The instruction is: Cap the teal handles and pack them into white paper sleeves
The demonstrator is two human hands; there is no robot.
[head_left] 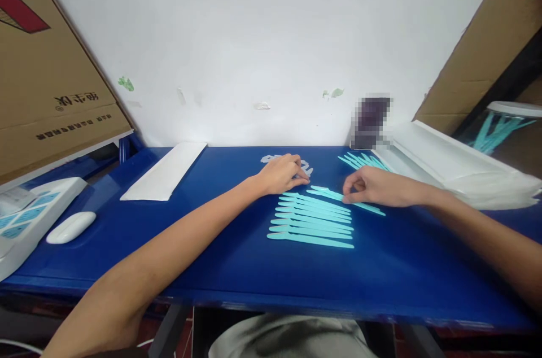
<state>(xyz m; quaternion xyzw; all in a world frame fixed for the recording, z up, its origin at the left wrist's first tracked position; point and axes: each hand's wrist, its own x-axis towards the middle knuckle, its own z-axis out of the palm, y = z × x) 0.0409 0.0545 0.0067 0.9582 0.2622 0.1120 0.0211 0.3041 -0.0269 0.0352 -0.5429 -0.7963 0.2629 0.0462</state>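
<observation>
The scene is viewed from the person's own head, with the camera faced forward and tilted down. The blue table (305,276) is looked down upon from above its near edge, at close range, and is spread across the lower half of the frame. The white wall (262,36) is faced nearly head-on in the upper half. The left arm (178,239) is seen entering from the lower left, the right arm (478,228) from the right edge.
</observation>
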